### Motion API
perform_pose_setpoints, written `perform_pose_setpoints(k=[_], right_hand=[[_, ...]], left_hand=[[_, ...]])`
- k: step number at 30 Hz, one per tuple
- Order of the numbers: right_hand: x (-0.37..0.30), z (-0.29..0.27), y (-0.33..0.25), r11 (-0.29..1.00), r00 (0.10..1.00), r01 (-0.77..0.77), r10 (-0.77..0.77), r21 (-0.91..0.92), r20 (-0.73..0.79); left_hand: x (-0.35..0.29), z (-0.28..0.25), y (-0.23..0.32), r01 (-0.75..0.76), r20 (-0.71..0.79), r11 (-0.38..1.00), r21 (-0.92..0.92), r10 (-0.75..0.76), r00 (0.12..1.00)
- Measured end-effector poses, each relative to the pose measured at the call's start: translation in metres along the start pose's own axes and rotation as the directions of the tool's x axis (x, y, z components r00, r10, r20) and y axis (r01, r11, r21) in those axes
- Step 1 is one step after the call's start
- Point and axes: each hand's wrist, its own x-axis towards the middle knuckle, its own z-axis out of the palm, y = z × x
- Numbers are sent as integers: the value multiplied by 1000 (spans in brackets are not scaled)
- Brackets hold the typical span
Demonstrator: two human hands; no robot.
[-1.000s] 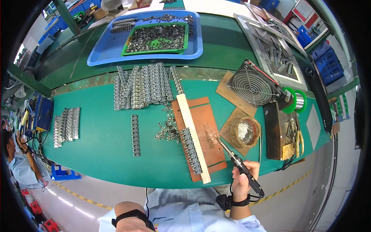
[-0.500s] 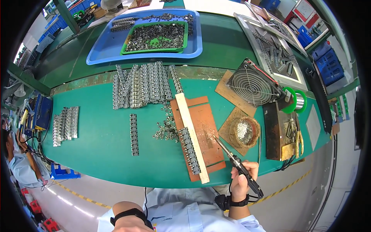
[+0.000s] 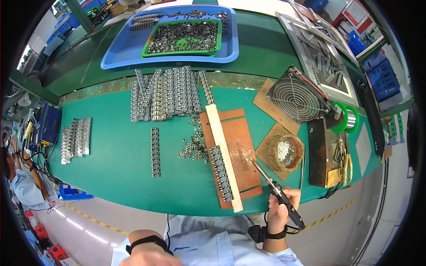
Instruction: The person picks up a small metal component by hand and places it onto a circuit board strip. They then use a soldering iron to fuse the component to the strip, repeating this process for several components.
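A soldering iron (image 3: 276, 189) is gripped in my right hand (image 3: 283, 208), and its tip points at the reddish-brown board (image 3: 242, 133). Against a pale wooden strip (image 3: 225, 159) on that board lies a row of small dark parts with metal edges (image 3: 220, 174). Loose small metal pieces (image 3: 194, 146) are scattered just left of the board. One separate strip of parts (image 3: 155, 153) lies farther left on the green mat. My left hand (image 3: 151, 256) is low at the bottom edge, away from the table, with its fingers out of sight.
Strips of parts are stacked at the back (image 3: 171, 94) and at the left (image 3: 76, 140). A fan (image 3: 297, 97), a round pot (image 3: 286, 153) and a solder wire spool (image 3: 346, 117) stand on the right. Behind is a blue tray (image 3: 120, 46) holding a green tray (image 3: 218, 37).
The whole view has shifted slightly. My left hand shows a little more at the bottom edge. My right hand still holds the soldering iron over the board.
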Motion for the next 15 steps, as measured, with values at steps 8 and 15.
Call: perform_pose_setpoints(k=[8, 15], right_hand=[[-2, -2, 2, 1000, 1000, -1, 1, 5, -20], [-5, -18, -14, 969, 958, 170, -121, -177, 259]], left_hand=[[-63, -29, -44, 820, -885, 540, -190, -456, 96], [-58, -37, -55, 829, -825, 488, -273, -562, 59]])
